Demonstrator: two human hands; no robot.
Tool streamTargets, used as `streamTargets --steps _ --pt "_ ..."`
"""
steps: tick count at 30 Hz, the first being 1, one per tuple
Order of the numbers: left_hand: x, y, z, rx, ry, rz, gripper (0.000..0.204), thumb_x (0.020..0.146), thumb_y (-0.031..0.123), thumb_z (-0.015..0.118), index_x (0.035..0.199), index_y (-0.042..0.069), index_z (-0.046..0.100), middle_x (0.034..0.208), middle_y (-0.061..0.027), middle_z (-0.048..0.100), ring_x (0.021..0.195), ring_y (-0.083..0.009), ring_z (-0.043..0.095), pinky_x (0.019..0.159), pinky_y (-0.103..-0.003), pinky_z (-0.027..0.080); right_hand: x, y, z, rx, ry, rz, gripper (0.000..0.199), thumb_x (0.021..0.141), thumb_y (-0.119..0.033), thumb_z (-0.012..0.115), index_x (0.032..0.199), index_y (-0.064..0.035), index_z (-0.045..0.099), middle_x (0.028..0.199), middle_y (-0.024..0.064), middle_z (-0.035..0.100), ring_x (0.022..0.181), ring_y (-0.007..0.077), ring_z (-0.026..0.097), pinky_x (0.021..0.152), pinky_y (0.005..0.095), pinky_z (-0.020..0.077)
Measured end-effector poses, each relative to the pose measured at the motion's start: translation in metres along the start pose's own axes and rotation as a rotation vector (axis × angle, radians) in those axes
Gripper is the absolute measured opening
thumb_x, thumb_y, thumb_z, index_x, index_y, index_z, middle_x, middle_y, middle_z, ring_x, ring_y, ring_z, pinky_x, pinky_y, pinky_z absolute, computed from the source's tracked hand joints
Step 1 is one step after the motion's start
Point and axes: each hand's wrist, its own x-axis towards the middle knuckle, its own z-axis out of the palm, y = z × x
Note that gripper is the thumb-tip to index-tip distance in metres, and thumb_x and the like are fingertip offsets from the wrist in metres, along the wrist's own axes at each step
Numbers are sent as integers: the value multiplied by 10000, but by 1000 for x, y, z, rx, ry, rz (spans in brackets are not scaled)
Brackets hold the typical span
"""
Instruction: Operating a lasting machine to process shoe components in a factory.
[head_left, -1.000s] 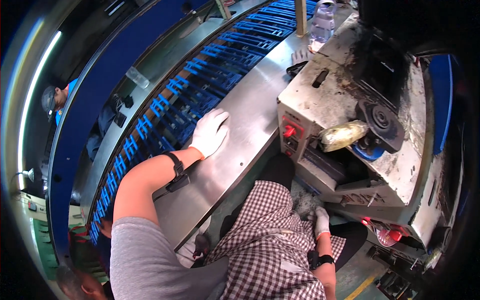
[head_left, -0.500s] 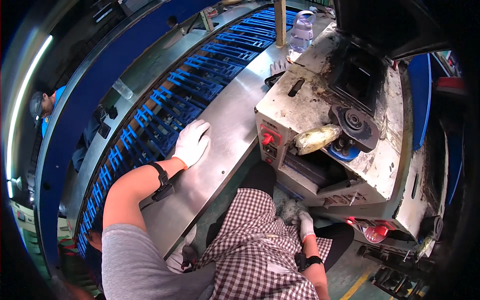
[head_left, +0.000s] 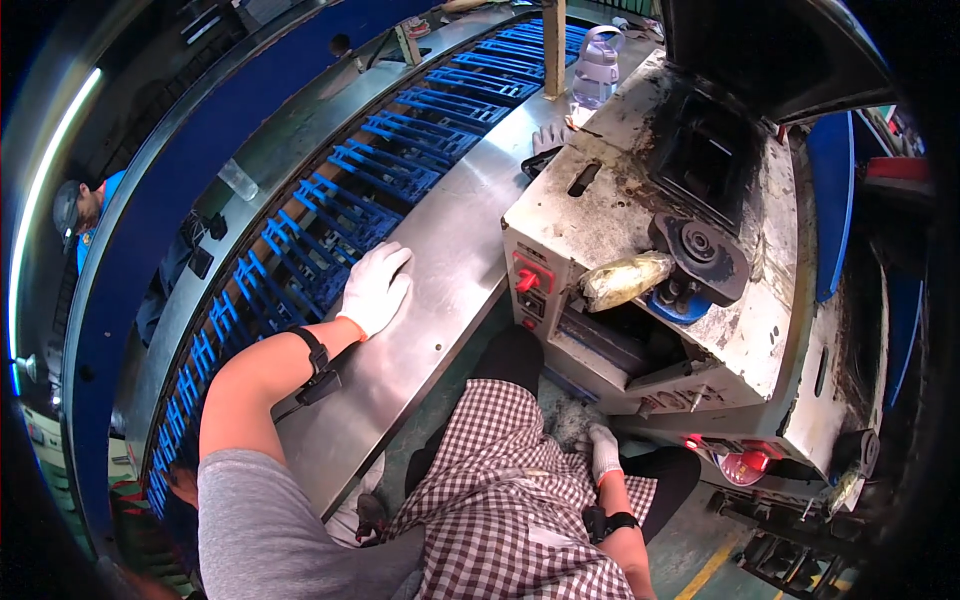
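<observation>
Head view: left hand [head_left: 375, 290] still lies flat, fingers spread, on the steel bench [head_left: 440, 300] mid-frame; right hand [head_left: 603, 452], lower centre, remains pressed under the grimy machine [head_left: 650, 230], grip unclear.

Left hand [head_left: 375, 288] lies flat on the steel table [head_left: 440, 300] beside the machine [head_left: 660, 250]; right hand [head_left: 603, 450] rests below the machine.

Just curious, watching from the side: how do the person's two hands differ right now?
The left hand lies flat, fingers spread, on the steel table, arm stretched out; the right hand is tucked low by the lap, under the grimy machine. The left shows its whole back; the right is partly hidden. Both wear white gloves and dark wrist straps.
</observation>
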Motion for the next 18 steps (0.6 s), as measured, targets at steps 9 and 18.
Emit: streamTargets --steps 9,18 --pt "0 3 -1 3 -1 -17 344 824 161 582 1158 80 576 1215 -169 560 1145 -361 529 976 -453 433 -7 -8 2 -32 -9 9 295 976 -238 501 1199 -49 537 885 125 669 688 242 644 658 354 527" --pt "3 2 -1 -21 -10 -26 343 821 144 580 1155 66 583 1221 -171 562 1156 -362 524 986 -447 430 -8 -11 4 -15 -9 8 282 962 -242 523 1180 -68 561 864 113 665 683 242 645 647 346 522"
